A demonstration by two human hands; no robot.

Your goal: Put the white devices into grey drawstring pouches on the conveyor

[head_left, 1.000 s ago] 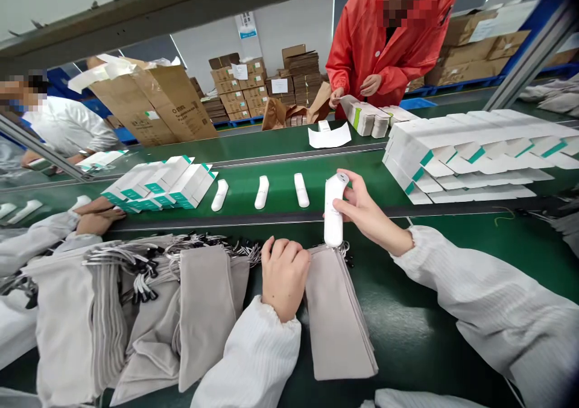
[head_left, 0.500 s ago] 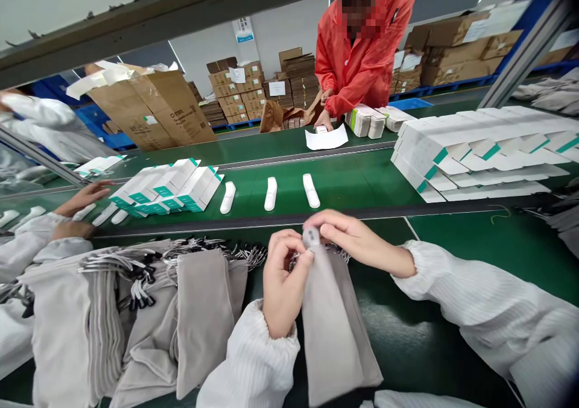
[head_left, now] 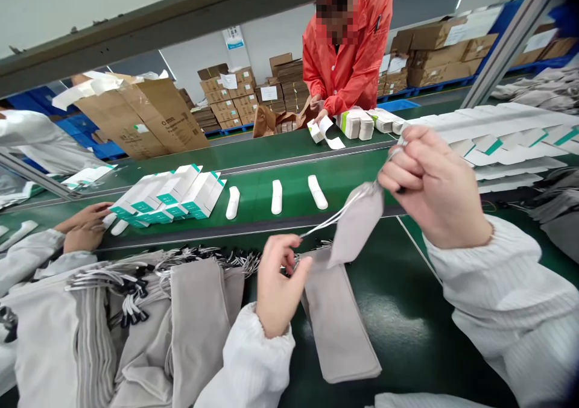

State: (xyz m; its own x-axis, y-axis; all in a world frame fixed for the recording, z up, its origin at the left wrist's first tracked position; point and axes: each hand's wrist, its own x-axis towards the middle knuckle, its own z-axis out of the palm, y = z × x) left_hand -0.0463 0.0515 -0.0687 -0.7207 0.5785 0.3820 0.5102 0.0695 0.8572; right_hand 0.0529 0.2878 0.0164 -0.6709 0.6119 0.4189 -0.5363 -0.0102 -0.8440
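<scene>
A small grey drawstring pouch (head_left: 359,221) hangs tilted in the air between my hands. My right hand (head_left: 436,182), raised at the right, is closed around the gathered end and cords of this pouch. A pale drawstring (head_left: 328,220) stretches from the pouch to my left hand (head_left: 281,281), whose fingers pinch it. Below them, a few flat grey pouches (head_left: 341,323) lie stacked on the green work surface. To the left of my left hand are piles of grey pouches (head_left: 199,323) with white cords and black ends.
Three white handheld devices (head_left: 277,197) lie on the green belt (head_left: 253,179). White-and-teal boxes (head_left: 174,191) are stacked left, more white cartons (head_left: 511,134) right. Another person's hands (head_left: 85,227) are at the left. A person in red (head_left: 346,58) handles a box opposite.
My right hand has moved right and up, pulling the pouch away from my left hand. The pouch now hangs tilted with its cord stretched. Flat pouches beneath are uncovered.
</scene>
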